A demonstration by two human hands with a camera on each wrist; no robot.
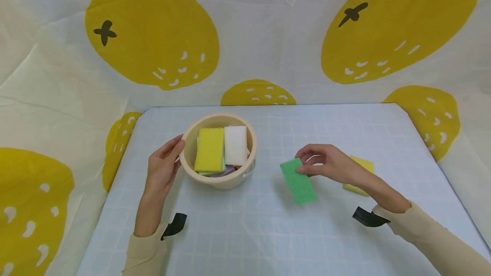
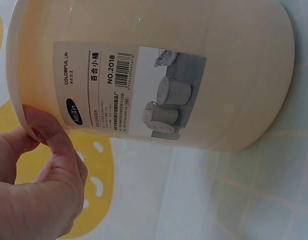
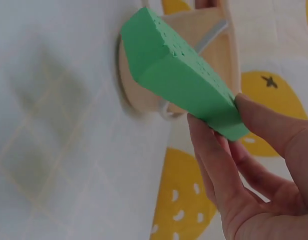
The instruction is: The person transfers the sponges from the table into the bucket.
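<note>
A cream plastic bucket [image 1: 218,184] stands on the table, holding a yellow sponge [image 1: 209,150], a white sponge [image 1: 235,145] and partly hidden pieces, one of them purple. My left hand [image 1: 164,164] grips its rim on the left side; the left wrist view shows the thumb and fingers pinching the rim beside a printed label [image 2: 128,90]. To the right of the bucket, my right hand [image 1: 327,163] pinches a green sponge [image 1: 299,182] by one end. In the right wrist view the green sponge [image 3: 179,75] is held above the table, apart from the bucket.
Another yellow sponge [image 1: 362,165] lies on the table, partly behind my right wrist. A pale blue checked cloth covers the table [image 1: 245,233]. White fabric with a yellow fruit print [image 1: 153,33] hangs behind and at the sides. A grey handle [image 3: 211,36] is attached to the bucket.
</note>
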